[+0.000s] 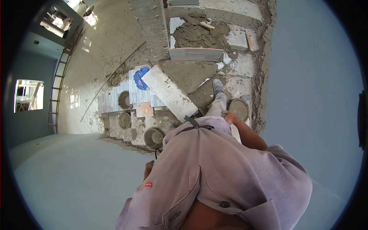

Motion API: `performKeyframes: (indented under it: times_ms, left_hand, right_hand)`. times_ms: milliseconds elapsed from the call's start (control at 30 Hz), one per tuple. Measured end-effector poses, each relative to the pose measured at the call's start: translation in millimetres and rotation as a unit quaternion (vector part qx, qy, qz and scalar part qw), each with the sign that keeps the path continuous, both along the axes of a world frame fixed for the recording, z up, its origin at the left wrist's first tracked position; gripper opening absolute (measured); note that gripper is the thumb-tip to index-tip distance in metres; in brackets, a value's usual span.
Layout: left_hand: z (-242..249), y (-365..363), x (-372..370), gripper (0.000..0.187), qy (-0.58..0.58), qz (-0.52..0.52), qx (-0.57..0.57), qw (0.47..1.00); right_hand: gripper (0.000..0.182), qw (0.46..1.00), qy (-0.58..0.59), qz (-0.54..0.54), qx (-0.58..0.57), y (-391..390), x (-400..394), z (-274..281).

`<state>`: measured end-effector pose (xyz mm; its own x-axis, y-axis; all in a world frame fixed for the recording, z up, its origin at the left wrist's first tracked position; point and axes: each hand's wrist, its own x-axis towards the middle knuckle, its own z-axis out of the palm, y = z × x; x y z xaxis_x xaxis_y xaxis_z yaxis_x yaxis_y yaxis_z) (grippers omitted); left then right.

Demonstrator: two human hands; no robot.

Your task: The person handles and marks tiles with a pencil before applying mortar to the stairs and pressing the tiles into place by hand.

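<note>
Head view looks straight down the person's own body onto a floor under tiling; the round bucket (240,109), grey with dried mortar inside, stands on the rough ground just beside the right hand (229,116), close by the raised edge along the plain wall. That hand hangs at the end of a bare forearm, fingers curled inward; whether it grips anything cannot be told, since the shirt (214,165) hides its underside. The left hand (148,168) shows only as a sliver at the shirt's other edge, near a thin dark cord (156,152); its state cannot be told either.

1 shoe (217,87) is planted on the bare mortar bed just ahead of the bucket; a long pale tile (169,92) lies slantwise across the ground beside that leg, its near end close to the shirt hem. Beyond it sit 3 more round tubs (125,100), a crumpled blue bag (140,78) and a few laid tiles; a heap of damp mortar (196,35) lies further on, and a ladder (61,73) leans at the far wall.

The footing looks like the main hazard: the ground is uneven, crusted and crowded, so a step back or sideways could catch the slanted tile and crack it, or tip the bucket over the edge. The shirt blocks the view of the feet, which would make such a misstep more likely; the loose cord could also snag on a tub's rim.
</note>
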<state>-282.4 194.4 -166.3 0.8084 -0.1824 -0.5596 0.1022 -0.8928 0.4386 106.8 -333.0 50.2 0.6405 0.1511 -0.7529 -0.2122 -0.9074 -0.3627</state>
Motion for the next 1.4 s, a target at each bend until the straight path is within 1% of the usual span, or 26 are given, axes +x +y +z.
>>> performKeyframes:
  times_ms: [33,67,100,133,200,233,267,300,333,367,433,467,500,567,633,700,767,800,867,900,933,967,1000,1033,1267,1400]
  left_hand:
    - [4,-6,-3,0.022,0.113,0.392,-0.173,0.896]
    - [12,-13,0,0.023,0.2,0.703,-0.312,0.607]
    - [40,-25,28,0.027,0.2,0.751,-0.247,0.578]
    - [73,-26,42,0.027,0.199,0.754,-0.248,0.575]
    - [151,-35,135,0.03,0.063,0.486,-0.188,0.851]
    - [82,-20,139,0.031,-0.025,0.55,-0.118,0.827]
    - [137,-27,185,0.031,-0.076,0.513,-0.122,0.846]
    - [139,-23,219,0.028,-0.129,0.527,-0.102,0.834]
    - [218,-42,264,0.022,-0.188,0.516,-0.15,0.822]
    - [244,-39,293,0.012,-0.192,0.538,-0.309,0.76]
    - [332,-44,336,0.014,-0.254,0.512,-0.398,0.718]
    - [377,-43,348,0.017,-0.283,0.47,-0.458,0.7]
    - [422,-45,354,0.019,-0.325,0.459,-0.436,0.702]
    - [501,-45,353,0.023,-0.417,0.415,-0.418,0.693]
    - [555,-35,341,0.028,-0.507,0.302,-0.463,0.661]
    - [619,-38,330,0.027,-0.607,0.117,-0.46,0.638]
    - [664,-33,311,0.033,-0.633,-0.006,-0.448,0.631]
    - [670,-25,294,0.033,-0.691,-0.018,-0.411,0.595]
    - [759,-14,290,0.073,-0.56,-0.338,-0.224,0.722]
    - [767,-39,281,0.069,-0.561,-0.296,-0.22,0.741]
    - [771,-64,272,0.066,-0.559,-0.254,-0.217,0.759]
    - [766,-59,271,0.066,-0.559,-0.249,-0.217,0.761]
    - [765,-60,266,0.065,-0.564,-0.246,-0.217,0.758]
    - [764,-59,263,0.065,-0.571,-0.244,-0.217,0.753]
    - [758,-60,237,0.06,-0.612,-0.23,-0.214,0.726]
    - [764,-50,230,0.058,-0.663,-0.244,-0.171,0.686]
  right_hand:
    - [0.045,1.0,0.001,0.006,-0.002,3,1,1]
    - [0.045,1.0,-0.01,0.027,-0.002,5,7,-1]
    - [0.044,0.999,-0.02,0.048,-0.001,8,11,-3]
    - [0.044,0.998,-0.02,0.053,-0.001,12,17,-3]
    - [0.043,0.99,-0.008,0.141,-0.028,24,31,7]
    - [0.043,0.989,-0.011,0.145,-0.029,30,33,16]
    - [0.042,0.989,-0.032,0.14,-0.029,35,36,25]
    - [0.042,0.989,-0.053,0.135,-0.029,39,39,30]
    - [0.042,0.988,-0.056,0.141,-0.029,37,40,29]
    - [0.042,0.984,-0.083,0.157,-0.011,36,40,27]
    - [0.042,0.977,-0.113,0.18,0.008,39,43,28]
    - [0.04,0.987,-0.11,0.103,0.049,44,45,37]
    - [0.038,0.99,-0.104,0.026,0.089,49,48,48]
    - [0.034,0.918,-0.108,-0.183,0.334,66,56,83]
    - [0.033,0.865,-0.212,-0.238,0.388,98,67,182]
    - [0.031,0.824,-0.331,-0.175,0.425,108,78,278]
    - [0.031,0.73,-0.459,-0.065,0.502,101,79,356]
    - [0.034,0.664,-0.463,0.058,0.585,94,77,396]
    - [0.038,0.595,-0.561,0.248,0.519,67,60,462]
    - [0.037,0.543,-0.462,0.554,0.43,49,75,518]
    - [0.08,0.55,-0.423,0.536,0.481,93,45,548]
    - [0.079,0.624,-0.509,0.42,0.418,102,0,555]
    - [0.073,0.578,-0.446,0.586,0.351,106,16,587]
    - [0.082,0.618,-0.362,0.638,0.283,102,6,614]
    - [0.076,0.618,-0.379,0.612,0.317,111,6,588]
    - [0.071,0.581,-0.434,0.603,0.333,125,15,578]
